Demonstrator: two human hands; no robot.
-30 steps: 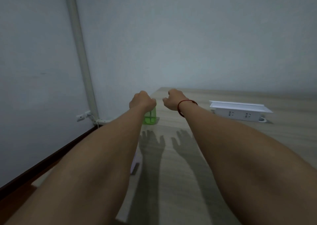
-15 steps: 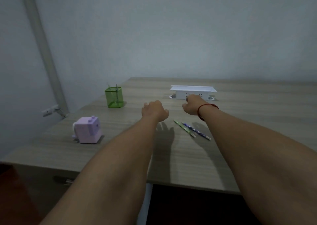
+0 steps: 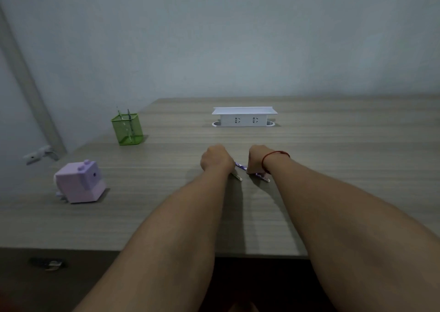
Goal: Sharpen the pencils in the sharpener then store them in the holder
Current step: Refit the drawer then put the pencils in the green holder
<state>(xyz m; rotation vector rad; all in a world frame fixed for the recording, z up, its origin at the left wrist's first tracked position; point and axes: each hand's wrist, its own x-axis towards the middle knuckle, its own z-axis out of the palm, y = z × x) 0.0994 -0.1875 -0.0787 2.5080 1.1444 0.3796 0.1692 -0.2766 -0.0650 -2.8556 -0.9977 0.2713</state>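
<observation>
Two pencils lie side by side on the wooden desk [image 3: 166, 216]. My left hand [image 3: 215, 159] is curled down over the green pencil [image 3: 238, 177], of which only the near tip shows. My right hand [image 3: 258, 159], with a red string at the wrist, is curled onto the blue patterned pencil [image 3: 241, 167], its fingers pinching the middle. Both pencils still touch the desk. A lilac box-shaped sharpener [image 3: 79, 182] stands at the left. Behind it is a green mesh holder [image 3: 127, 129] with two pencils upright in it.
A white socket box [image 3: 244, 117] stands at the back middle of the desk. The wall runs close behind the desk, and a pipe with a white clip [image 3: 39, 154] is at the left. The desk's front edge lies under my forearms.
The view has swung right and down from the left corner to the desk's middle. Both hands have dropped from above the desk onto the two pencils.
</observation>
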